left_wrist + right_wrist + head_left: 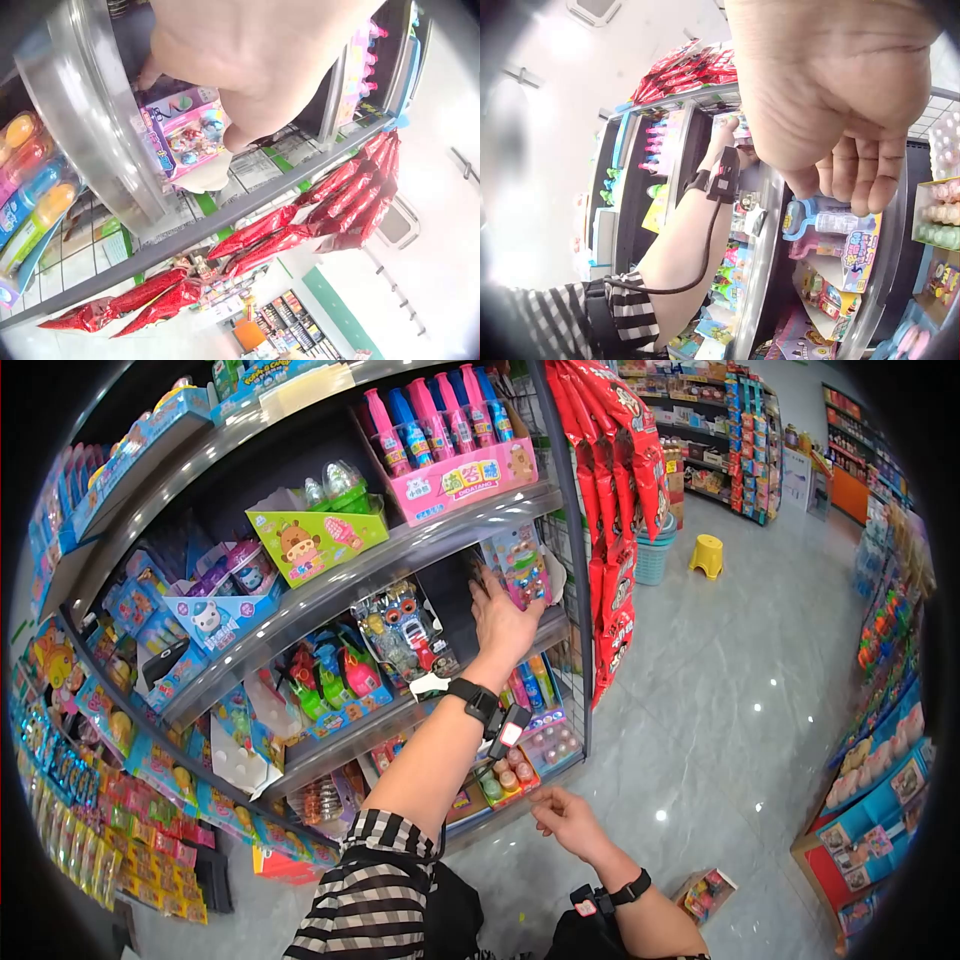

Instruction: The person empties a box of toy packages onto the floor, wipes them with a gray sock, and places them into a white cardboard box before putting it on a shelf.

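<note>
My left hand (503, 625) reaches onto the shelf at a colourful candy box (522, 560) with a clear window. In the left wrist view, the same box (187, 139) lies between my spread fingers and thumb; the thumb overlaps its right edge, and one fingertip reaches just past its upper left corner. My right hand (570, 822) hangs low in front of the bottom shelves, its fingers loosely bent and holding nothing. From the right wrist, that hand (840, 112) appears in front of boxed toys with blue and pink handles (825, 225).
Left of the candy box hangs a toy pack (405, 625), with green and pink bottles (335, 675) beyond it. A pink display box (465, 480) stands above. Red bags (615, 490) hang at the shelf's end. A yellow stool (706, 556) and a small carton (706, 895) are on the floor.
</note>
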